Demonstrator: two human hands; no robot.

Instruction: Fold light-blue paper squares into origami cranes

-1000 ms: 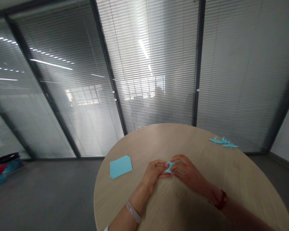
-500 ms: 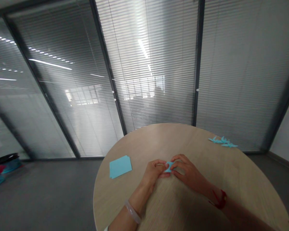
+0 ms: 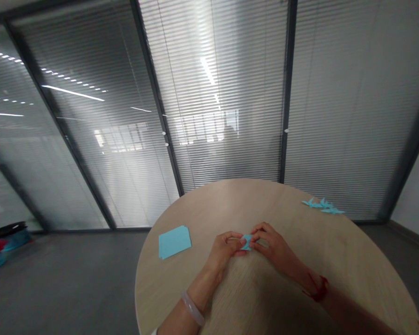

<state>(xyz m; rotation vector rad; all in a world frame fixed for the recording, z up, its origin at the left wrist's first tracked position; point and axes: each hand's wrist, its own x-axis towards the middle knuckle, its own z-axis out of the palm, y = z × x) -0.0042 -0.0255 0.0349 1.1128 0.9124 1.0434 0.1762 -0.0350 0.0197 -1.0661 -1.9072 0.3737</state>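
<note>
Between my hands, just above or on the wooden table, is a small folded piece of light-blue paper (image 3: 246, 243). My left hand (image 3: 226, 246) pinches its left side, with the thumb lying over it. At its right side, my right hand (image 3: 269, 242) has its thumb and fingertips closed on the edge. Fingers cover much of the paper, so its exact folded shape is hidden. A stack of square light-blue paper (image 3: 175, 242) lies to the left of my left hand. Several folded blue paper cranes (image 3: 323, 205) rest near the table's far right edge.
The round wooden table (image 3: 237, 200) carries all of this. Behind it stands a glass partition with blinds (image 3: 226, 158) in dark frames. Blue and red items (image 3: 7, 244), hard to make out, are on the grey floor at far left.
My right hand's fingers have shifted slightly, with thumb and fingertips drawn closer together at the paper's right edge. My left hand stays nearly in place on the paper.
</note>
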